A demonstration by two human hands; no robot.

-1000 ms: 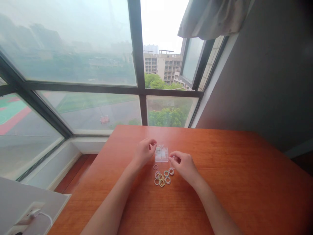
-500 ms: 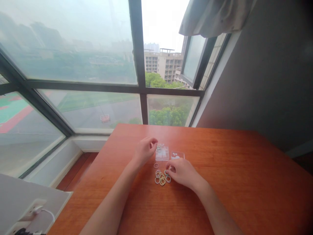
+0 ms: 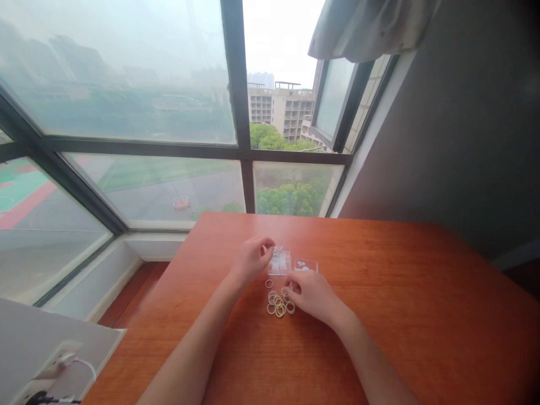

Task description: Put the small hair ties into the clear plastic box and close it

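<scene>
A small clear plastic box (image 3: pixel 285 263) with compartments stands on the wooden table (image 3: pixel 405 292). Several small rings that look like hair ties lie in its far left compartment. My left hand (image 3: pixel 253 257) is at that corner, thumb and fingers pinched together; what they hold is too small to make out. In front of the box lies a loose pile of pastel hair ties (image 3: pixel 278 306), and a single pink hair tie (image 3: pixel 269 284) sits apart from it. My right hand (image 3: pixel 313 292) pinches a pale hair tie (image 3: pixel 284 292) at the pile's right edge.
Behind my right hand lies a clear lid (image 3: pixel 307 265) with white markings, just right of the box. Large windows (image 3: pixel 147 185) run along the table's far side. At lower left, a cable is plugged into a wall socket (image 3: pixel 63 360).
My left hand has shifted slightly right over the box's corner. My right hand has moved slightly left, and the pale hair tie at its fingertips has shifted a little with it.
</scene>
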